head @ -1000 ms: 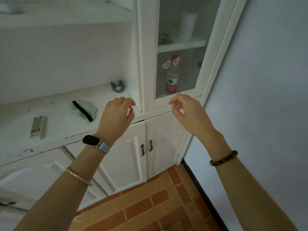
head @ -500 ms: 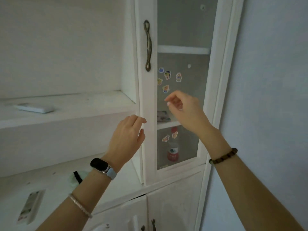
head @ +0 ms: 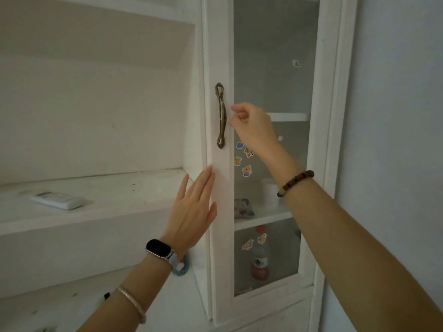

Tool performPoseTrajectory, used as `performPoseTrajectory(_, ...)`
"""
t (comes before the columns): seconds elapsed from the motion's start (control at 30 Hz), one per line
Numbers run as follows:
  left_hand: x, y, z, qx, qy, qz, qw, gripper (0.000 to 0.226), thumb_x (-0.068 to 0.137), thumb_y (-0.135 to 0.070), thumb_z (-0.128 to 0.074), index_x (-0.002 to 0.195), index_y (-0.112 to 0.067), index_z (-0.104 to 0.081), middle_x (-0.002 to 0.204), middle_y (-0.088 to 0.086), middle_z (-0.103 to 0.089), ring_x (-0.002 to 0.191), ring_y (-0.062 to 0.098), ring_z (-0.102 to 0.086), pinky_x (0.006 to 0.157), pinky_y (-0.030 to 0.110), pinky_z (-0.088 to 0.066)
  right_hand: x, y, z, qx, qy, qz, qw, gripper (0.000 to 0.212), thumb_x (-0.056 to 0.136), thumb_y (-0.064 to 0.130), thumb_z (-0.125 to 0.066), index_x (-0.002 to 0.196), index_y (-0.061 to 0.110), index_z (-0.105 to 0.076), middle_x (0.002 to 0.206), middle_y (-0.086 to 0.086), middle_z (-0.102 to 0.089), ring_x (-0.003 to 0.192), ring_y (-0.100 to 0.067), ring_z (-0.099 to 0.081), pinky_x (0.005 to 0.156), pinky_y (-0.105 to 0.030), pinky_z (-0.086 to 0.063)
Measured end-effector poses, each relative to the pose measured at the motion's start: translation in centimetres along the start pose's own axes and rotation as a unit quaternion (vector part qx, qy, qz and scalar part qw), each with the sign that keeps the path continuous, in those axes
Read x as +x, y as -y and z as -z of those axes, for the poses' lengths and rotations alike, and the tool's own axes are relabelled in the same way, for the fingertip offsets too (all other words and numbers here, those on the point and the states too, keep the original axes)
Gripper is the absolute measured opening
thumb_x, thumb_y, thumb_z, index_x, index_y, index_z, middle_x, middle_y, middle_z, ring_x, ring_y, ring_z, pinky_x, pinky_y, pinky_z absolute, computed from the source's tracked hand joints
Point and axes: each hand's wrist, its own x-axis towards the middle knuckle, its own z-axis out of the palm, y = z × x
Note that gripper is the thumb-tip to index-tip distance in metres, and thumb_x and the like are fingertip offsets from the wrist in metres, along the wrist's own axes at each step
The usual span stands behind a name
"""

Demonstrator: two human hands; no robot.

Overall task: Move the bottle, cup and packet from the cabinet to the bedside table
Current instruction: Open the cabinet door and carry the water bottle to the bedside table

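Head view only. Behind the glass door [head: 275, 92], still closed: one bottle [head: 260, 262] upright on the lower shelf, one cup [head: 269, 191] and one packet [head: 243, 208] on the shelf [head: 263, 218] above it, packet left of cup, apart. One of each, three things in all.

Right hand [head: 254, 127] raised just beside the brass handle [head: 221, 116], fingers [head: 236, 107] curled loosely inward, closed on nothing; touching the handle or not, could not tell. Left hand [head: 194, 209] flat and spread against the door's white frame, fingers straight, gripping nothing.

Judged from looks alone: bottle likely plastic, part full, moderately heavy, smooth and perhaps slippery; best taken around the body below the red cap. Cup pale, probably light and thin-walled, easily crushed or tipped; best taken gently around the middle. Packet soft, crinkly, very light; best pinched at an edge or scooped whole. Details blurred by the frosted glass and stickers [head: 247, 170].

Elsewhere: one remote control [head: 58, 200] on the open shelf at left, one blue clip [head: 181, 268] lower down on the counter [head: 72, 303] behind the left wrist. Bedside table not seen.
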Motion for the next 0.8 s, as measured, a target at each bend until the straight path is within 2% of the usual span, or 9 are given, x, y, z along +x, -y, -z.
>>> performPoseTrajectory(0.07,0.3,0.1,-0.2,0.002,0.008,0.008,1.0,0.065,0.095,-0.032,-0.037,0.148,-0.003,-0.015,0.158,0.011,-0.013,0.143,0.02,-0.021,0.117,0.049,-0.017,0.6,0.1,-0.6,0.031,0.011,-0.025,0.999,0.03,0.094,0.014,-0.054,0.123,0.01,-0.062,0.111,-0.003,-0.068,0.099,-0.013,-0.064,0.092,-0.023,-0.051)
performPoseTrajectory(0.1,0.4,0.1,-0.4,0.002,0.013,0.008,1.0,0.066,0.095,-0.033,-0.035,0.149,-0.004,-0.012,0.158,0.01,-0.01,0.143,0.02,-0.02,0.117,0.048,-0.015,0.8,0.0,-0.9,0.045,0.019,-0.033,0.998,0.029,0.093,0.015,-0.056,0.121,0.009,-0.063,0.109,-0.004,-0.069,0.1,-0.015,-0.066,0.095,-0.031,-0.052)
performPoseTrajectory(0.2,0.6,0.1,-0.8,0.001,0.023,0.007,1.0,0.067,0.094,-0.034,-0.036,0.149,-0.003,-0.012,0.159,0.009,-0.005,0.143,0.019,-0.02,0.117,0.047,-0.014,0.7,0.1,-1.4,0.052,0.029,-0.042,0.997,0.028,0.092,0.015,-0.058,0.118,0.008,-0.064,0.104,-0.004,-0.069,0.098,-0.017,-0.067,0.093,-0.037,-0.055)
performPoseTrajectory(0.4,0.4,0.1,-1.1,0.017,0.035,0.004,0.999,0.069,0.095,-0.034,-0.038,0.149,-0.002,-0.009,0.159,0.01,0.001,0.145,0.019,-0.011,0.116,0.048,-0.019,0.2,1.1,-0.7,0.034,0.072,-0.051,0.996,0.029,0.093,0.015,-0.057,0.122,0.009,-0.054,0.095,0.005,-0.058,0.099,-0.015,-0.062,0.094,-0.034,-0.053)
performPoseTrajectory(0.5,0.3,0.2,-1.1,0.014,0.041,0.003,0.999,0.07,0.095,-0.034,-0.04,0.149,-0.002,-0.007,0.159,0.011,0.004,0.145,0.02,-0.01,0.117,0.047,-0.018,-0.3,1.8,-0.4,0.012,0.084,-0.044,0.995,0.028,0.095,0.015,-0.056,0.121,0.008,-0.051,0.086,0.009,-0.053,0.083,-0.005,-0.055,0.076,-0.017,-0.05)
performPoseTrajectory(0.57,0.3,0.3,-1.0,0.001,0.039,0.001,0.999,0.071,0.095,-0.033,-0.043,0.149,-0.002,-0.008,0.159,0.011,0.003,0.145,0.02,-0.012,0.116,0.047,-0.021,-0.6,2.1,-0.4,0.0,0.081,-0.045,0.996,0.028,0.094,0.014,-0.058,0.12,0.008,-0.051,0.09,0.007,-0.054,0.083,-0.006,-0.054,0.067,-0.012,-0.043)
performPoseTrajectory(0.7,0.0,0.5,-0.2,-0.02,0.037,-0.036,0.998,0.071,0.094,-0.031,-0.044,0.149,-0.004,-0.006,0.158,0.014,-0.001,0.144,0.023,-0.016,0.112,0.048,-0.03,-1.4,2.6,-0.2,0.008,0.067,-0.057,0.996,0.026,0.092,0.013,-0.06,0.115,0.01,-0.05,0.09,0.006,-0.054,0.087,-0.011,-0.056,0.066,-0.013,-0.043)
performPoseTrajectory(0.8,-0.7,0.2,0.5,-0.044,0.03,-0.088,0.995,0.071,0.096,-0.029,-0.043,0.15,-0.008,-0.001,0.159,0.011,0.002,0.145,0.02,-0.012,0.116,0.045,-0.023,-2.8,2.9,1.2,0.014,0.041,-0.055,0.998,0.024,0.092,0.02,-0.062,0.111,0.015,-0.049,0.09,0.009,-0.053,0.081,-0.006,-0.054,0.066,-0.013,-0.044)
